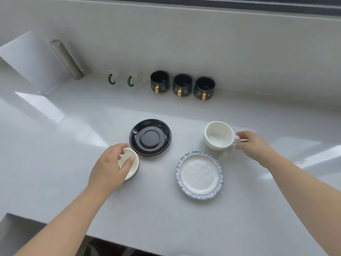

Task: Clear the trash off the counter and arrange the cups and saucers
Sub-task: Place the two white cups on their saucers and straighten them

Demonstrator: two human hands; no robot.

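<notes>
My left hand (pixel 108 167) grips a small cup (pixel 132 164), white inside and dark outside, by its rim, just left of a stack of black saucers (pixel 150 137). My right hand (pixel 252 145) pinches the handle of a white cup (pixel 218 135) standing upright on the counter. A white saucer with a blue ruffled rim (pixel 200 174) lies in front of that cup. Along the back wall stand three black cups with gold handles (pixel 182 86) and two clear glass cups with green handles (pixel 121 81).
The pale grey counter (pixel 55 154) runs to a back wall. A metal cylinder (pixel 66 59) leans at the back left beside a white panel. The counter's front edge drops to a dark opening (pixel 16 228) at the lower left.
</notes>
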